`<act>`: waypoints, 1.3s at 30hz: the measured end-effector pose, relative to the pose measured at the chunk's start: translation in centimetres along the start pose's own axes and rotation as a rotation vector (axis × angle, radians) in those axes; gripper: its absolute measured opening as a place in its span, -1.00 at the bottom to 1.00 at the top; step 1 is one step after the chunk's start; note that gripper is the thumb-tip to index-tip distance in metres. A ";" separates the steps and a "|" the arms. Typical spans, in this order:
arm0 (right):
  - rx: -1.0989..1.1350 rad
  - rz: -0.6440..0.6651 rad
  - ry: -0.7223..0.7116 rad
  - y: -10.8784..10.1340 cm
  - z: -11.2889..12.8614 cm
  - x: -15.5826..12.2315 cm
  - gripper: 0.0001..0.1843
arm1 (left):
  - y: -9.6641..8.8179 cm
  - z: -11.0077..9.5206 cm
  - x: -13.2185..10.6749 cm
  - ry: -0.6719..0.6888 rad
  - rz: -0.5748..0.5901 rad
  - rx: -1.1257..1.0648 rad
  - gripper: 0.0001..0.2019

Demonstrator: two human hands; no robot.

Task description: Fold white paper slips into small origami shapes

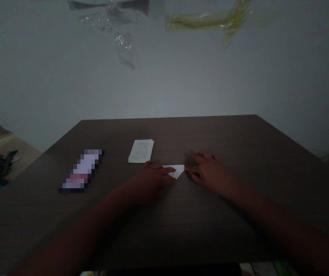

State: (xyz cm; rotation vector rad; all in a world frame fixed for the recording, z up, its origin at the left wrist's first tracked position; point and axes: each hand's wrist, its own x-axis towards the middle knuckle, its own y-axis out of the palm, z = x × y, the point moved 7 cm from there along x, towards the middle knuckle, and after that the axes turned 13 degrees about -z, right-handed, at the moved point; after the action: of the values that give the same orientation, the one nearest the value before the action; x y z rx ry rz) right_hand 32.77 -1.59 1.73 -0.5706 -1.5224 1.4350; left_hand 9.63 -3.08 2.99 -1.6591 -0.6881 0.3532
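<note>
A small folded piece of printed white paper (pixel 178 171) lies on the brown table, its lower right side slanting to a point. My left hand (pixel 149 182) holds its left part down against the tabletop, fingers closed over it, so that part is hidden. At the paper's right corner is my right hand (pixel 208 171), its fingers apart and the index fingertip touching or almost touching the edge. Those fingers are slightly blurred. Just beyond my left hand rests a stack of printed paper sheets (pixel 141 150).
A phone (pixel 82 170) with a pixelated lit screen lies on the left of the wood-grain table (pixel 204 134). Behind the table stands a pale wall (pixel 181 84) with clear plastic tape (pixel 124 46) and yellowish tape (pixel 198 22) on it. Blurred items are on the floor at left.
</note>
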 end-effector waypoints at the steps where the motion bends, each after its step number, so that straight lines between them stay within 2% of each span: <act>1: -0.002 -0.012 0.005 0.0 -0.3 0.1 -0.67 | 0.0 0.1 0.0 -0.007 0.008 0.002 -0.49; 8: 0.035 -0.051 -0.014 0.2 0.3 0.3 -0.65 | 0.1 0.0 -0.1 0.013 0.053 -0.036 -0.44; 15: 0.176 -0.065 0.000 1.4 1.7 0.0 -0.74 | 0.5 -0.9 -0.3 0.044 0.021 -0.079 -0.38; 20: 0.229 -0.051 -0.012 1.8 2.1 -0.1 -0.75 | 0.5 -1.0 0.1 0.059 -0.020 -0.106 -0.46; 25: 0.224 -0.018 -0.037 1.5 2.4 0.0 -0.79 | 0.6 -0.3 0.1 0.000 -0.043 -0.132 -0.47; 31: 0.249 -0.076 -0.039 1.4 2.5 -0.1 -0.85 | 0.7 -0.3 0.2 -0.038 -0.051 -0.110 -0.44; 35: 0.238 -0.108 0.001 1.8 2.5 -0.2 -0.82 | 1.0 -0.9 0.3 0.015 -0.002 -0.080 -0.38; 39: 0.211 -0.161 0.074 2.1 2.2 -0.2 -0.66 | 1.1 -0.9 0.1 0.018 0.013 -0.026 -0.34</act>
State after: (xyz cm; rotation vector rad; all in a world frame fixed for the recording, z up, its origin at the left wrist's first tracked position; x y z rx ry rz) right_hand 30.41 -2.49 -0.09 -0.3608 -1.3088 1.4124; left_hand 10.55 -3.79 2.13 -1.6902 -0.6715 0.3394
